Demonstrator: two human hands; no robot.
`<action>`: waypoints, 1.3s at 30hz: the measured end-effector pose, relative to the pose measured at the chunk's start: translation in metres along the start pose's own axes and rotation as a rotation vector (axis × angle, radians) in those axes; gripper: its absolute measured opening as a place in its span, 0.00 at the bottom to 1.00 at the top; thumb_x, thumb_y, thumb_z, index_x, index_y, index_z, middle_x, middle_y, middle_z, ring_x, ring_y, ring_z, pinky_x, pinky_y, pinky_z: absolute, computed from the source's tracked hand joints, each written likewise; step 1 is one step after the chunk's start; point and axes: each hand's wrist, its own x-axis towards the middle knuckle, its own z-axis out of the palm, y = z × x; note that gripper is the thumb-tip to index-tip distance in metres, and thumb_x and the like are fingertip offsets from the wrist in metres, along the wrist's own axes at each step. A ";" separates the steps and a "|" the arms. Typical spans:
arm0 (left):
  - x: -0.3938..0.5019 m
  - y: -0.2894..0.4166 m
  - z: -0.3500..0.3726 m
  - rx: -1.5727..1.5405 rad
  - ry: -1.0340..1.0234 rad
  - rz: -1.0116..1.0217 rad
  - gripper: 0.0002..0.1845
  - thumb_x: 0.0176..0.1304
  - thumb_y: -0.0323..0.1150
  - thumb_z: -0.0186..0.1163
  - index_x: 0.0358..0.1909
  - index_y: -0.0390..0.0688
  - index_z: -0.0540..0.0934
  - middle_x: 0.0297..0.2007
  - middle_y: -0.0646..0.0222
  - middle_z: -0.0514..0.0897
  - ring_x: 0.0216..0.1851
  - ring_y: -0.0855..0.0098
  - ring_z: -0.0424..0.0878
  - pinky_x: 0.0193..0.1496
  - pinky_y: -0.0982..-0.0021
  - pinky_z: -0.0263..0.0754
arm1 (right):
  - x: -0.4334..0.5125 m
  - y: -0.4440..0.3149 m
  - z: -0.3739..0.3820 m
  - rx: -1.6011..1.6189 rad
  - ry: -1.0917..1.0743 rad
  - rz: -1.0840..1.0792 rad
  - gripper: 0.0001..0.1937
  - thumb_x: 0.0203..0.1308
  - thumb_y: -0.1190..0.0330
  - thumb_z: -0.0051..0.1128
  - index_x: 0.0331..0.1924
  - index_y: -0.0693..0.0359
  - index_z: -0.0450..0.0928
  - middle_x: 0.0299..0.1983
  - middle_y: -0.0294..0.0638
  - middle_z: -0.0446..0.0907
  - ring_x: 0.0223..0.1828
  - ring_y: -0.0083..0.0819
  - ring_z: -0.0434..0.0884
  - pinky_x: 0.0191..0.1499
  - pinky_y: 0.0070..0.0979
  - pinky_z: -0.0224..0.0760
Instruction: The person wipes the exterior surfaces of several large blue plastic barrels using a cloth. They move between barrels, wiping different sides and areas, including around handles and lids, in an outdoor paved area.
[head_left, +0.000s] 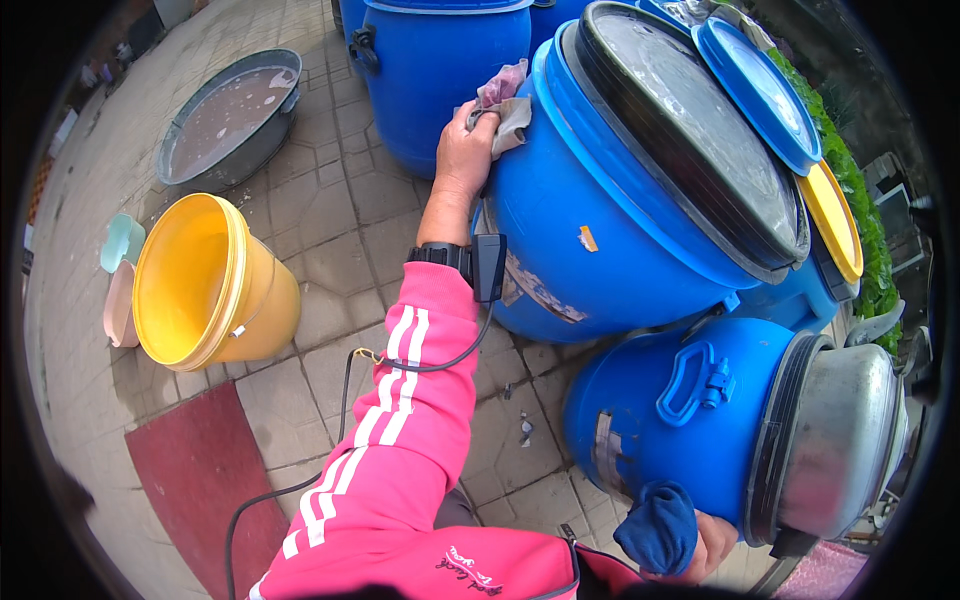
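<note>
My left hand (463, 154) grips a damp-looking grey and pinkish cloth (511, 124) against the upper side of a large blue plastic barrel (555, 247). That barrel carries a black lid (682, 135), a small orange sticker scrap and patches of peeled label. At the lower right, my right hand (716, 544) holds a bunched dark blue cloth (660, 529) beside a smaller blue barrel (645, 420) with a side handle. A dented metal pot (840, 442) sits on top of this smaller barrel.
On the paving stand a yellow bucket (274, 300), a grey tub (225, 161) of murky water, a mint-green container (124, 241) and a pink one (120, 307). A red mat (202, 480) lies at left. Another blue barrel (450, 82) stands behind. A cable runs along my left sleeve.
</note>
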 end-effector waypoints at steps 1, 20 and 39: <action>-0.005 -0.012 -0.001 0.101 -0.002 -0.226 0.25 0.69 0.47 0.54 0.56 0.39 0.85 0.50 0.45 0.89 0.53 0.46 0.86 0.56 0.55 0.77 | 0.001 -0.004 -0.001 -0.010 -0.013 0.035 0.22 0.63 0.50 0.69 0.53 0.55 0.82 0.51 0.41 0.83 0.46 0.41 0.80 0.52 0.41 0.72; -0.024 0.187 0.038 0.479 0.155 0.400 0.21 0.65 0.34 0.67 0.58 0.38 0.83 0.56 0.50 0.85 0.59 0.47 0.80 0.65 0.55 0.74 | -0.006 0.001 0.002 0.087 0.049 0.024 0.26 0.64 0.41 0.61 0.50 0.55 0.86 0.53 0.37 0.85 0.46 0.38 0.80 0.49 0.38 0.68; -0.141 0.305 0.126 0.852 -0.312 0.872 0.15 0.42 0.39 0.73 0.34 0.47 0.86 0.59 0.63 0.85 0.64 0.58 0.78 0.51 0.55 0.74 | 0.001 0.012 0.008 0.116 0.179 -0.099 0.26 0.59 0.43 0.58 0.45 0.58 0.86 0.50 0.38 0.87 0.43 0.35 0.83 0.40 0.34 0.67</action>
